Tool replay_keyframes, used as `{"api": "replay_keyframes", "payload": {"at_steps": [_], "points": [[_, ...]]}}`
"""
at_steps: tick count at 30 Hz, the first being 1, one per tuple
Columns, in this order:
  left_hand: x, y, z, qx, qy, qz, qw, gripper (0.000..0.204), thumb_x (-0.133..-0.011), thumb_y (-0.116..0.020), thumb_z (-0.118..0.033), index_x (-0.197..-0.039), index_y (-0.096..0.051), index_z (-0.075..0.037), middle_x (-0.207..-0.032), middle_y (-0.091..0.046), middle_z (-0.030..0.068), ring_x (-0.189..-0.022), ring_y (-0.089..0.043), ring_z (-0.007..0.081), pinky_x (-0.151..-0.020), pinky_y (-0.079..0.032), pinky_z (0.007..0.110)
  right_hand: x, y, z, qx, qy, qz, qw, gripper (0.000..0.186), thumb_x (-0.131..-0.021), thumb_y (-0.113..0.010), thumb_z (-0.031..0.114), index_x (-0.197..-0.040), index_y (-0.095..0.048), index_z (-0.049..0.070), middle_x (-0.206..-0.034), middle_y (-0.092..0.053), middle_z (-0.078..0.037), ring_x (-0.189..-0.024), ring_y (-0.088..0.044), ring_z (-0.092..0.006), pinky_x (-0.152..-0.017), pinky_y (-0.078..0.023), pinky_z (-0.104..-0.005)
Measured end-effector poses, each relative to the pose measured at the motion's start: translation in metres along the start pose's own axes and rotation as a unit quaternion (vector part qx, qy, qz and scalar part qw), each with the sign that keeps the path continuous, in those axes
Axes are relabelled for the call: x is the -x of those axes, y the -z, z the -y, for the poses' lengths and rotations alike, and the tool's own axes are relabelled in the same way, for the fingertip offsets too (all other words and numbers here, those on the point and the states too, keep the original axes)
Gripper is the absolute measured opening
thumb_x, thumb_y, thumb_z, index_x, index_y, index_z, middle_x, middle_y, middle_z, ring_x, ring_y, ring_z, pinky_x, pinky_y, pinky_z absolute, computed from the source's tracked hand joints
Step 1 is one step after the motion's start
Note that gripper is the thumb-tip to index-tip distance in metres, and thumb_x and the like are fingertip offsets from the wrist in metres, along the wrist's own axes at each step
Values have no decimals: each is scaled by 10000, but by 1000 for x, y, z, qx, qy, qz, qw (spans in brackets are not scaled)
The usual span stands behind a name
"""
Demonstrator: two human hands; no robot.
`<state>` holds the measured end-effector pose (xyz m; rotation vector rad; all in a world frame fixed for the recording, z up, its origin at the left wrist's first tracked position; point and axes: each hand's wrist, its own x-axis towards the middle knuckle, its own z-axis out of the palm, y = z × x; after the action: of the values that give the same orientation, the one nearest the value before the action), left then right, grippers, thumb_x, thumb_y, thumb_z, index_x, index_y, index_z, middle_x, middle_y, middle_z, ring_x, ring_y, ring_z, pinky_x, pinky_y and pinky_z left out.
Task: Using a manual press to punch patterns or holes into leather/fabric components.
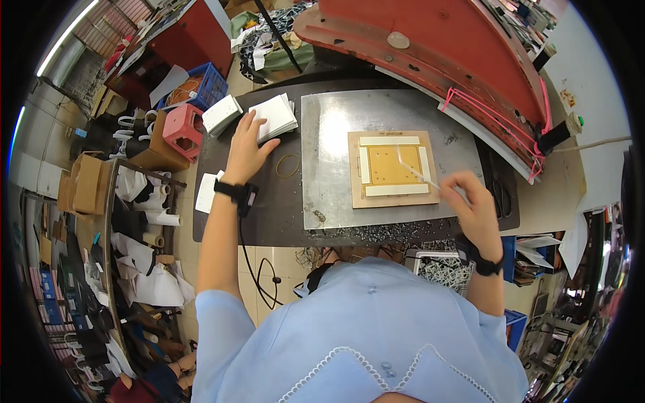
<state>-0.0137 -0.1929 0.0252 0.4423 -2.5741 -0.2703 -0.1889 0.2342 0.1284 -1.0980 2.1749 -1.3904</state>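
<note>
My left hand reaches to the far left of the table, fingers apart. Its fingertips are at the near-left edge of a stack of white sheets; I cannot tell whether they touch it. My right hand pinches the end of a thin, bent white strip. That strip extends over a wooden-based cutting die, which has a yellowish centre and pale strips along its sides. Under the die lies a metal plate.
Another white stack and a loose white piece lie left, near a rubber band. A red machine overhangs the far side. Scissors lie right; dark scraps line the near edge. A bin of offcuts stands below.
</note>
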Motion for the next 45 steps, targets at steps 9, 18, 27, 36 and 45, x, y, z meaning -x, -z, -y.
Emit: {"api": "replay_keyframes", "payload": {"at_steps": [9,18,27,36,45], "points": [[-41,-8,29,98,82,76,989,594,-694,-876,-338,-1087,-537,-48,-1275,-608,224,-1155,-602,372,-958,-473,403,170,88,-64,22,-287,-115,951,174,-894,-664,94,-972,-718,-51,-801,-720,-100,-756,-661,-160,-717,-511,-276],[-26,30,-66,171,-1,-13,985,557,-684,-873,-253,-1108,-580,-41,-1322,-565,198,-1165,-592,341,-986,-457,384,156,57,-94,182,-238,-68,952,229,-913,-630,151,-1050,-700,-19,-1009,-699,-182,-915,-670,-336,-795,-510,-335],[30,7,-228,199,-199,95,955,679,-647,-891,-301,-1205,-594,-54,-1341,-552,179,-1178,-560,383,-1006,-453,435,26,-35,-40,-229,-162,81,956,220,-984,-609,187,-1099,-633,1,-847,-674,-40,-702,-596,-76,-628,-484,-224],[24,-22,-187,233,-36,86,968,323,-968,-588,-181,-1217,-580,25,-1319,-562,215,-1160,-575,384,-979,-475,405,-43,-32,-83,-234,-153,20,960,243,-957,-657,215,-1020,-628,-18,-777,-633,-19,-634,-576,-70,-582,-482,-218],[24,-31,-193,220,-23,125,967,352,-957,-618,-191,-1268,-585,-30,-1320,-551,165,-1137,-584,339,-933,-493,381,-55,-36,-92,-209,-170,19,963,243,-940,-666,196,-992,-618,-37,-739,-628,-42,-599,-578,-91,-542,-502,-239]]}}
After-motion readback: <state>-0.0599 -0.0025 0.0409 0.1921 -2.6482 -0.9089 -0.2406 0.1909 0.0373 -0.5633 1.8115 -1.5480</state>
